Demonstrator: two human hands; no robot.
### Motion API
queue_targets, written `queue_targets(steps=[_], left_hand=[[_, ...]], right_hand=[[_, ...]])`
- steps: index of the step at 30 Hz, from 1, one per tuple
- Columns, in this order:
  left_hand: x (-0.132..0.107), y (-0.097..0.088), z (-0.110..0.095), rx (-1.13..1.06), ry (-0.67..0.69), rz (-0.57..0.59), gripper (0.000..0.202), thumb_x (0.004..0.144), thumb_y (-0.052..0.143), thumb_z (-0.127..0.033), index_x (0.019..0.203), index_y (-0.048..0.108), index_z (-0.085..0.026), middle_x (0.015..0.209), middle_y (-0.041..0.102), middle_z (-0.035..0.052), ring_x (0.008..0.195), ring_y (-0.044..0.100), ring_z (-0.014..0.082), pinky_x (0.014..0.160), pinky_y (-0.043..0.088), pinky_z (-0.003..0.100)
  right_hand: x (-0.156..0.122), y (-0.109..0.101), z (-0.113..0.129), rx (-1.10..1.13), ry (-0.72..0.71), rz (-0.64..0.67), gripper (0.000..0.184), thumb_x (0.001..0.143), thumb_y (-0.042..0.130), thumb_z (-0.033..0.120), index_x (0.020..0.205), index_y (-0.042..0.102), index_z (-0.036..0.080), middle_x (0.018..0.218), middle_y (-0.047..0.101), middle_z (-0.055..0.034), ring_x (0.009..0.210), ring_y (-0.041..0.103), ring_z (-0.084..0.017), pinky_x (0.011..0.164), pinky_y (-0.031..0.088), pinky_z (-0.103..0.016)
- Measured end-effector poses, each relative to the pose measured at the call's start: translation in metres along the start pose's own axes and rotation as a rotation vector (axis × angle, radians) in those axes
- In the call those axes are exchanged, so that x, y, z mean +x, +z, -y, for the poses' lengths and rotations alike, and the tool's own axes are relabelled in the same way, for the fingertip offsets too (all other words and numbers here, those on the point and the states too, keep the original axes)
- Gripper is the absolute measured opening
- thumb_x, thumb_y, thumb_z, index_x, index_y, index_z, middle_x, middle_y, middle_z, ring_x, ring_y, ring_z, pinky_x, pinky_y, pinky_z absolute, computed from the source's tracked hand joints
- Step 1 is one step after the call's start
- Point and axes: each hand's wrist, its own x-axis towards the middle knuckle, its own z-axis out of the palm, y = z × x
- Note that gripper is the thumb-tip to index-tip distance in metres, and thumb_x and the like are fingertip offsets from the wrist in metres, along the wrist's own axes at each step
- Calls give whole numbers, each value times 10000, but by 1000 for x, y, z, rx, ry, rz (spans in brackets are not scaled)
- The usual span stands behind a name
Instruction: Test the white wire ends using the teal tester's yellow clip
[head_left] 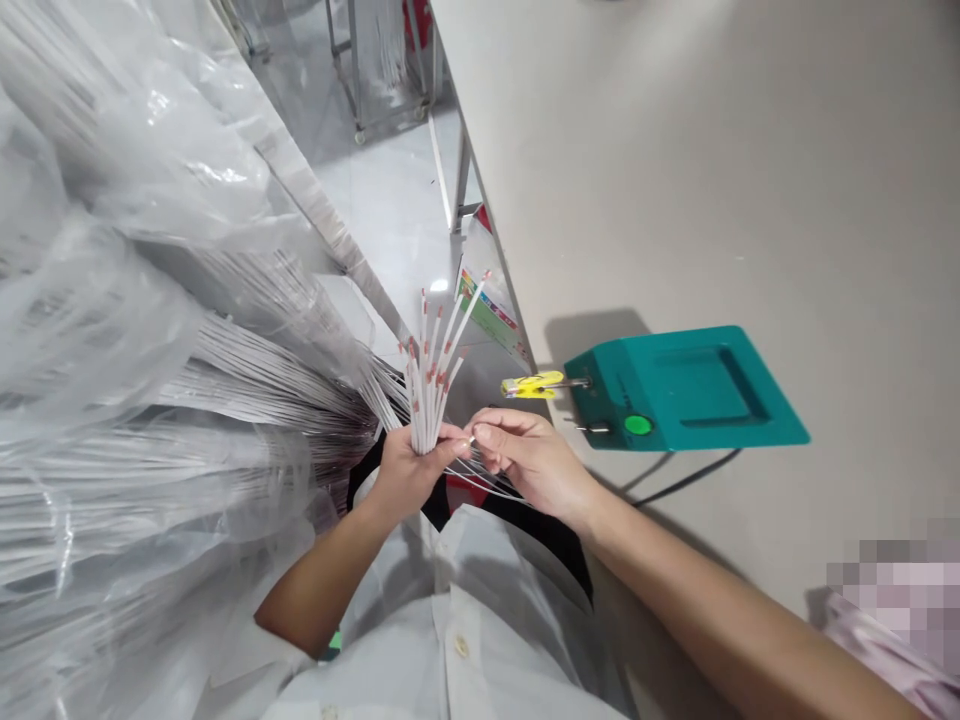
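My left hand [409, 470] is closed round a bundle of thin white wires [431, 375] with small red-marked tips, held upright with the ends fanning out above the fist. My right hand [525, 460] pinches one or two of these wires beside the left thumb, fingertips touching the bundle's base. Loose strands trail down from both hands over my lap. Just right of the hands a teal box [679, 390] with a green round button sits on the table, and a yellow clip [534, 384] sticks out of its left face.
Large heaps of white wires in clear plastic bags [150, 350] fill the left side. The pale table [712, 180] runs along the right, its edge close to my right hand. A black cable [690, 478] leaves the teal box. Metal rack legs stand far back.
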Motion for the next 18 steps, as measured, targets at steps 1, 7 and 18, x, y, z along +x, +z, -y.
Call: queue_targets(steps=[1, 7, 18], left_hand=[[1, -1, 3, -8, -21, -22, 207, 674, 717, -352, 668, 704, -145, 513, 583, 3, 447, 446, 73, 430, 364, 206], [5, -4, 15, -43, -100, -205, 324, 656, 729, -386, 842, 715, -121, 501, 571, -11, 376, 372, 49, 378, 299, 205], [0, 6, 8, 50, -71, 98, 291, 599, 765, -394, 712, 687, -137, 540, 559, -14, 518, 478, 102, 504, 382, 229]], right_hand=[[0, -1, 1, -79, -56, -24, 249, 673, 709, 433, 727, 693, 190, 518, 537, 32, 436, 419, -78, 422, 380, -236], [-7, -3, 8, -667, -575, -256, 161, 802, 589, 275, 891, 707, 211, 739, 677, -41, 661, 593, -153, 632, 493, -308], [-8, 4, 7, -580, -471, -120, 162, 793, 611, 318, 694, 673, 205, 648, 622, -18, 600, 578, -136, 555, 470, -264]])
